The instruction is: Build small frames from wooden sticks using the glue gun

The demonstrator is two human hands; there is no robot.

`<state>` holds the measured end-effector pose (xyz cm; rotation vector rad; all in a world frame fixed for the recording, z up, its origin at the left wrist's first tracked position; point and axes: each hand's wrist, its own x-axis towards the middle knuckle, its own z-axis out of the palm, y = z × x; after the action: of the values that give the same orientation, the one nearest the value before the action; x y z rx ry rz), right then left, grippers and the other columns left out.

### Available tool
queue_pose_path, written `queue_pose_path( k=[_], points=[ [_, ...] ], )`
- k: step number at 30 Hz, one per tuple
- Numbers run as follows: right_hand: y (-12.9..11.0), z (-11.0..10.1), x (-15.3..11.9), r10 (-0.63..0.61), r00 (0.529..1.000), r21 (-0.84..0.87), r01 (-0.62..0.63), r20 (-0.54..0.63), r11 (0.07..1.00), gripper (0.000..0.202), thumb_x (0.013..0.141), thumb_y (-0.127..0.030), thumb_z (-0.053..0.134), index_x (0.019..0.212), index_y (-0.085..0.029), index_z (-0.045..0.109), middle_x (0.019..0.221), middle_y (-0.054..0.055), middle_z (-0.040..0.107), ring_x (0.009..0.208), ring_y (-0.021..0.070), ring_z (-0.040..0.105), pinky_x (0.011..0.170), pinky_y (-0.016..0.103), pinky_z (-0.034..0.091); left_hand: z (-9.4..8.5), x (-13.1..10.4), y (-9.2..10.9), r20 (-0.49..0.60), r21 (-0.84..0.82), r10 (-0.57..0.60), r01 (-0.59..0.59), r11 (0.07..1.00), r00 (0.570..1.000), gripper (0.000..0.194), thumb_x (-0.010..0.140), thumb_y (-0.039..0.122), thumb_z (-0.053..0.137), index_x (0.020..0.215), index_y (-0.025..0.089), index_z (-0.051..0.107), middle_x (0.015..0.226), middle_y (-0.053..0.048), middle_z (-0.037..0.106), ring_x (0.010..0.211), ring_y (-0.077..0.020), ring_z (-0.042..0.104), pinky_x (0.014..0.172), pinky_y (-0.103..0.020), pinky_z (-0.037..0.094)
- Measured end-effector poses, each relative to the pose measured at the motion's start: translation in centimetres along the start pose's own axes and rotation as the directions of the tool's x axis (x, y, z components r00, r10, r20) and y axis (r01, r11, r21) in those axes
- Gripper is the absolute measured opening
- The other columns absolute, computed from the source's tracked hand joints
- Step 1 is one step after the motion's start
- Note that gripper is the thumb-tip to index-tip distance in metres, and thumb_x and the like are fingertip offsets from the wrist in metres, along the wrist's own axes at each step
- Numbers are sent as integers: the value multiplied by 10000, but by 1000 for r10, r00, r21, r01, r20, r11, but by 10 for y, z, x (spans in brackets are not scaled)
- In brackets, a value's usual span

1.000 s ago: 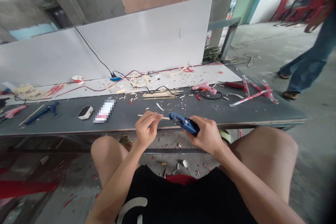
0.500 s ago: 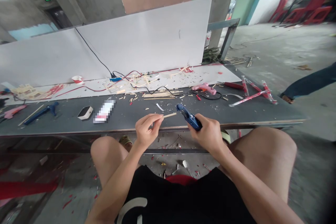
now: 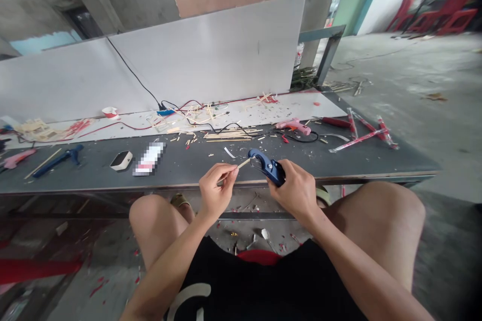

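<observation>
A short, thin wooden stick point(image 3: 244, 163) is pinched between the thumb and fingers of my left hand point(image 3: 218, 188), its free end pointing up and right. My right hand point(image 3: 295, 188) is wrapped round the handles of a blue hand cutter point(image 3: 267, 164) with a curved jaw. That jaw is at the stick's far end; whether the blade touches the wood I cannot tell. Behind my hands, a pile of thin wooden sticks point(image 3: 229, 134) lies on the dark table point(image 3: 184, 168), with a small white strip point(image 3: 228, 152) in front of it.
A pink glue gun point(image 3: 293, 126) with a black cable and red-wrapped pieces point(image 3: 371, 133) lie to the right. Leftward are a phone point(image 3: 149, 159), a small white box point(image 3: 121, 160) and a blue tool point(image 3: 58, 160). A white board point(image 3: 211, 55) stands along the back.
The cutter has turned and moved left, its jaw now at the stick's end. My left hand has shifted slightly right and tilted the stick upward. A person's leg at right has left view.
</observation>
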<state>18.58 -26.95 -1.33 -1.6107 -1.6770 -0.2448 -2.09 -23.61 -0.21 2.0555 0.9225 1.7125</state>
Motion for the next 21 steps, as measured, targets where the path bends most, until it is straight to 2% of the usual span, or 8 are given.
queue_pose_path(
  k=[7,12,21],
  points=[
    [-4,2,-1,48,999,-58,-47,20,997,155,776,-284,612,905,-198,614,791,61,704,719,223,633,626,295,352,8,-9,14,-25,-96,-172,169,981,985,88,936,262,673,938,181,705,821,-27,678,578,-93,644,507,-199,471],
    [-1,6,-2,54,998,-91,-52,23,994,157,779,-301,607,900,-201,603,814,66,708,729,231,627,621,297,327,9,-10,19,-50,-77,-247,243,967,968,139,928,311,685,894,178,710,833,-33,682,576,-99,657,466,-192,473],
    [-2,10,1,66,997,-136,-61,32,989,120,790,-303,605,838,-193,598,726,43,675,646,197,602,596,292,289,8,-14,20,-9,-32,-224,223,974,975,84,939,250,665,936,174,700,792,-19,666,580,-108,680,454,-184,495]
  ],
)
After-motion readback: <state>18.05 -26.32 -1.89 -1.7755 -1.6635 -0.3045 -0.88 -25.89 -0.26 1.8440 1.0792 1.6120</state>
